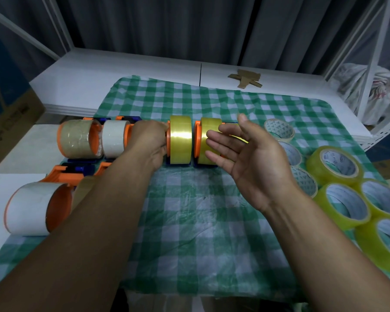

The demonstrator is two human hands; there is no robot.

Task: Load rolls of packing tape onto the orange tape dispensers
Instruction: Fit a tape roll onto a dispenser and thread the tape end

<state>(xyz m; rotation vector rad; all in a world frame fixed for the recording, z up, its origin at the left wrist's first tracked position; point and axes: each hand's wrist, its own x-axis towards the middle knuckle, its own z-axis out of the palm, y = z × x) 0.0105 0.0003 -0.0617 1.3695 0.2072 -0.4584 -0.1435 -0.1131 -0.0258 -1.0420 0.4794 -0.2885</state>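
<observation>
- Forearms come in from the bottom edge over a green checked cloth (200,221) spread on the white table (126,70).
- At the near left, a loaded dispenser (59,206) lies with a white roll (27,208) on it.
- To the right, loose yellow rolls (334,165) lie flat in a cluster, with clear rolls (279,129) just beyond them.
- Mid-cloth, the left hand (150,143) has its fingers curled round the side of an orange dispenser (168,134), which carries a yellow roll (180,140) standing on edge.
- Just beside it stands a second dispenser (197,140) with a second yellow roll (206,140).
- The right hand (245,158) holds nothing: palm turned left, fingers straight and spread, tips in front of the second yellow roll; contact cannot be told.
- Left of the held dispenser, a brown roll (77,138) and another white roll (113,138) sit on two more dispensers.
</observation>
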